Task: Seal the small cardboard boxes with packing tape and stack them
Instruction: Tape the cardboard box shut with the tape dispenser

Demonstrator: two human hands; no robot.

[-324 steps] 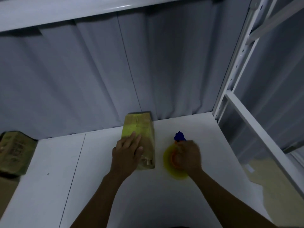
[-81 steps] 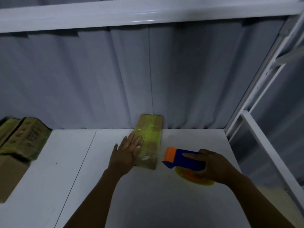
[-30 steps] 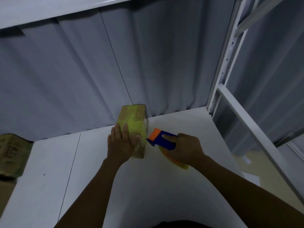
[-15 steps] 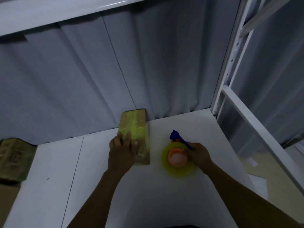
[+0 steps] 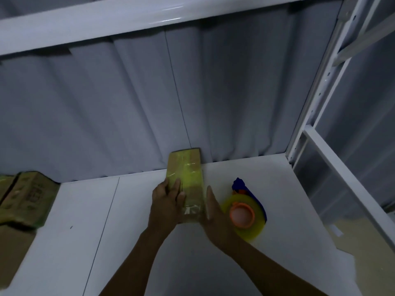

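Taped box (image 5: pixel 185 170) under left hand (image 5: pixel 168 202), right hand (image 5: pixel 214 216) alongside

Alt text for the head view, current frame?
A person's left hand rests flat on a taped cardboard box on a white table, while the right hand lies straight-fingered against its right side. A tape dispenser lies just right of that hand.

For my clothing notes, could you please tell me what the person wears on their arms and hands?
Both forearms are bare to the frame edge, no sleeves. The left hand and right hand carry no gloves, watch or wristband; dim light could hide a thin ring.
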